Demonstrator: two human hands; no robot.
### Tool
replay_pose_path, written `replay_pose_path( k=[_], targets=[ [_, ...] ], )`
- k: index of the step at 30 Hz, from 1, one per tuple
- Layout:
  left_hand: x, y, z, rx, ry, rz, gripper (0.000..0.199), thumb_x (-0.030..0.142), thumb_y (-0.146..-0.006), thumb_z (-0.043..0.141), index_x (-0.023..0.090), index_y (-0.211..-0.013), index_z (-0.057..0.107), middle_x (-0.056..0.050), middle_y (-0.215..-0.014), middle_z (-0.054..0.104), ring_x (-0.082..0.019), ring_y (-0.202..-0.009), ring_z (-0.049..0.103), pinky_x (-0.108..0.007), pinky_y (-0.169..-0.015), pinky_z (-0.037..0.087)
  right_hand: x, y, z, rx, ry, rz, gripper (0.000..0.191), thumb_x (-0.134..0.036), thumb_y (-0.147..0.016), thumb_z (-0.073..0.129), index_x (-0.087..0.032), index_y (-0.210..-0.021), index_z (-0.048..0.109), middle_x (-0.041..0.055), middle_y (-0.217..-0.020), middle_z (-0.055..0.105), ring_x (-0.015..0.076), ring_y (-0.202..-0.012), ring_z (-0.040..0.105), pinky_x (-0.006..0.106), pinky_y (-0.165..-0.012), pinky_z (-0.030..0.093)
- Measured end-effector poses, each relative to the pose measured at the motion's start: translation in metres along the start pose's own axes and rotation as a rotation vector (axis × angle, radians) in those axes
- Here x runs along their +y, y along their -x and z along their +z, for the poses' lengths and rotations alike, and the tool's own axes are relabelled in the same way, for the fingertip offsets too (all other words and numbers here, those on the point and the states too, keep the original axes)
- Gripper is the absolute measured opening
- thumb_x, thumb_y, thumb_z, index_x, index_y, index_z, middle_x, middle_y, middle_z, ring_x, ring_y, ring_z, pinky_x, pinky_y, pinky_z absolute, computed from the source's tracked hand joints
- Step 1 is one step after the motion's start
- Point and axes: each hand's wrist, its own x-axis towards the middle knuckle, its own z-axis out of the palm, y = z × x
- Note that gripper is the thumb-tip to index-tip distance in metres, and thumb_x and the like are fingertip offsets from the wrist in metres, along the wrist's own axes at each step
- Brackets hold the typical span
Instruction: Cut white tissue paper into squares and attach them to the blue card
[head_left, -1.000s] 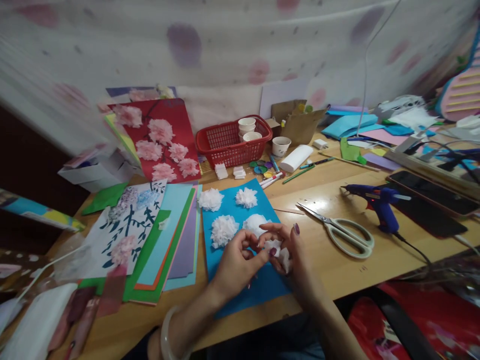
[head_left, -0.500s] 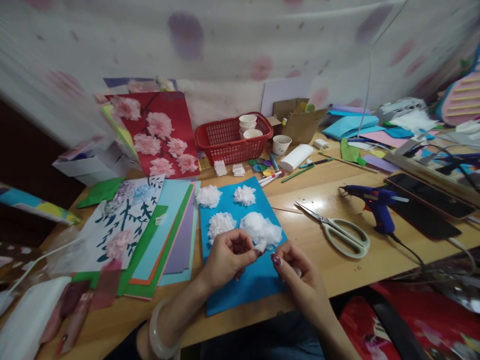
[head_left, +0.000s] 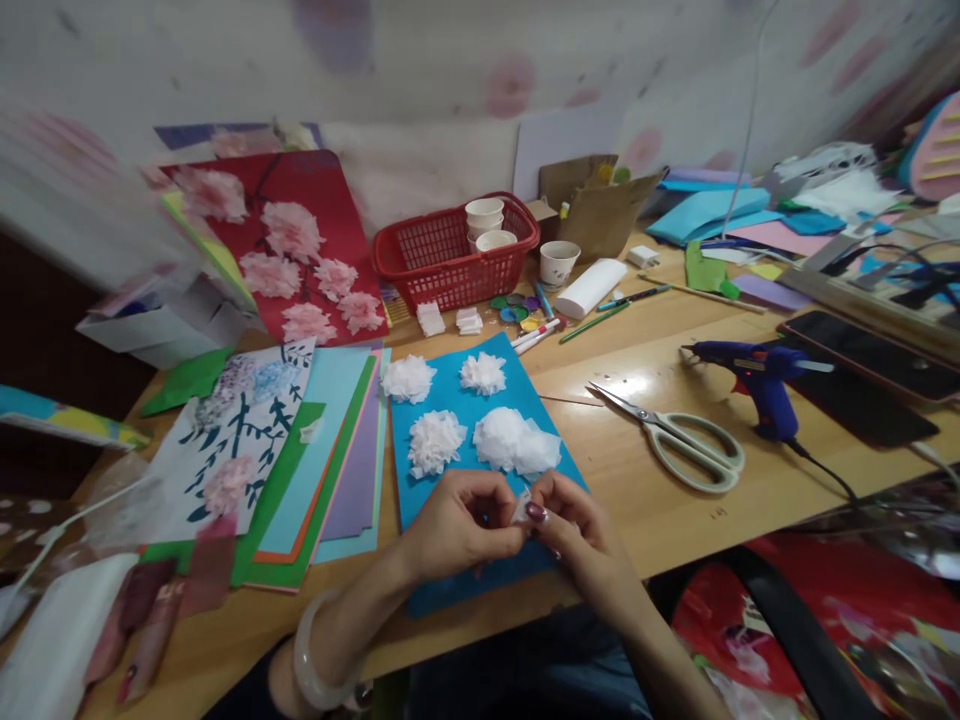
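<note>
Both my hands meet above the lower part of a blue sheet (head_left: 450,372). My left hand (head_left: 469,520) is closed in a pinch on a small piece of white tissue (head_left: 522,507). From the right, my right hand (head_left: 574,530) pinches the same piece, thumb and finger pressed together. Three ruffled white tissue flowers, one of them the lower left flower (head_left: 436,443), lie on the sheet. Just beyond my fingers is a rounder white tissue bunch (head_left: 510,440) with smooth, loose petals.
Right of the sheet lie scissors (head_left: 675,440) and a blue glue gun (head_left: 765,380) with its cord. Behind stand a red basket (head_left: 450,265) with cups and a paper cup (head_left: 559,263). Coloured sheets (head_left: 341,470) and a red flower picture (head_left: 300,250) are at the left.
My right hand has moved left and up to join my left hand at the tissue piece. My hands were apart before. The view has shifted slightly.
</note>
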Motion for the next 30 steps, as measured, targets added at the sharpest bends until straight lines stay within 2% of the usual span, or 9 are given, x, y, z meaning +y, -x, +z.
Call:
replay_pose_path(
  k=[3, 6, 8, 10, 14, 19, 22, 26, 30],
  targets=[
    [-0.001, 0.000, -0.001, -0.023, -0.020, -0.002, 0.025, 0.021, -0.067, 0.071, 0.019, -0.058, 0.047, 0.008, -0.047, 0.047, -0.004, -0.034, 0.040, -0.014, -0.030, 0.038, -0.002, -0.001, 0.000, -0.014, -0.002, 0.009, 0.034, -0.051, -0.085, 0.066, -0.020, -0.073, 0.057, -0.0052, -0.062, 0.045, 0.0108, -0.056, 0.035, 0.024, -0.052, 0.028],
    [0.001, -0.002, -0.002, -0.069, -0.017, -0.039, 0.030, 0.025, -0.065, 0.078, 0.019, -0.064, 0.049, 0.008, -0.050, 0.050, -0.005, -0.037, 0.043, -0.015, -0.032, 0.042, -0.002, -0.001, -0.001, -0.023, -0.040, 0.045, 0.035, -0.052, -0.084, 0.066, -0.019, -0.074, 0.058, -0.0042, -0.063, 0.048, 0.0109, -0.057, 0.037, 0.024, -0.053, 0.029],
    [0.002, -0.003, -0.002, -0.096, 0.004, -0.072, 0.033, 0.031, -0.064, 0.082, 0.019, -0.069, 0.051, 0.007, -0.050, 0.052, -0.006, -0.038, 0.046, -0.015, -0.033, 0.044, -0.002, 0.000, -0.002, -0.031, -0.068, 0.052, 0.036, -0.053, -0.084, 0.067, -0.019, -0.075, 0.059, -0.0037, -0.063, 0.050, 0.0104, -0.055, 0.036, 0.024, -0.052, 0.028],
    [0.002, -0.003, -0.003, -0.092, 0.030, -0.072, 0.035, 0.043, -0.070, 0.078, 0.018, -0.071, 0.053, 0.006, -0.048, 0.053, -0.007, -0.037, 0.048, -0.016, -0.034, 0.045, 0.000, 0.000, -0.003, -0.038, -0.082, 0.043, 0.036, -0.053, -0.084, 0.067, -0.018, -0.076, 0.059, -0.0041, -0.062, 0.050, 0.0096, -0.054, 0.034, 0.023, -0.051, 0.026],
    [0.002, -0.004, -0.006, 0.001, 0.093, -0.011, 0.040, 0.054, -0.076, 0.070, 0.017, -0.071, 0.055, 0.006, -0.046, 0.054, -0.007, -0.035, 0.049, -0.016, -0.033, 0.045, 0.006, 0.000, -0.006, -0.001, -0.149, 0.049, 0.034, -0.049, -0.085, 0.069, -0.019, -0.075, 0.057, -0.0078, -0.056, 0.040, 0.0080, -0.050, 0.028, 0.022, -0.046, 0.021],
    [0.004, -0.005, -0.011, 0.134, 0.285, 0.040, 0.038, 0.049, -0.074, 0.074, 0.018, -0.069, 0.052, 0.005, -0.050, 0.056, -0.008, -0.034, 0.049, -0.016, -0.028, 0.043, 0.012, -0.001, -0.008, 0.049, -0.310, 0.065, 0.030, -0.045, -0.085, 0.070, -0.021, -0.076, 0.055, -0.0107, -0.052, 0.033, 0.0061, -0.044, 0.021, 0.020, -0.041, 0.016],
    [0.004, -0.006, -0.013, 0.221, 0.319, 0.113, 0.034, 0.045, -0.075, 0.074, 0.018, -0.070, 0.054, 0.007, -0.049, 0.054, -0.008, -0.036, 0.049, -0.016, -0.030, 0.044, 0.012, -0.002, -0.008, 0.065, -0.357, 0.052, 0.032, -0.047, -0.083, 0.071, -0.021, -0.075, 0.054, -0.0117, -0.050, 0.030, 0.0056, -0.042, 0.018, 0.020, -0.040, 0.015],
    [0.000, -0.009, -0.014, 0.281, 0.249, 0.184, 0.031, 0.038, -0.073, 0.079, 0.017, -0.072, 0.057, 0.008, -0.050, 0.052, -0.005, -0.036, 0.048, -0.013, -0.032, 0.043, 0.009, -0.004, -0.006, 0.198, -0.187, 0.022, 0.031, -0.047, -0.084, 0.070, -0.020, -0.077, 0.055, -0.0109, -0.052, 0.031, 0.0060, -0.044, 0.021, 0.019, -0.041, 0.016],
    [-0.002, -0.011, -0.013, 0.271, 0.189, 0.158, 0.036, 0.041, -0.069, 0.082, 0.016, -0.067, 0.056, 0.009, -0.049, 0.051, -0.004, -0.032, 0.046, -0.014, -0.030, 0.041, 0.003, -0.006, -0.004, 0.341, -0.092, -0.012, 0.032, -0.049, -0.084, 0.069, -0.022, -0.096, 0.055, -0.0110, -0.054, 0.034, 0.0076, -0.046, 0.026, 0.020, -0.042, 0.019]
  ],
)
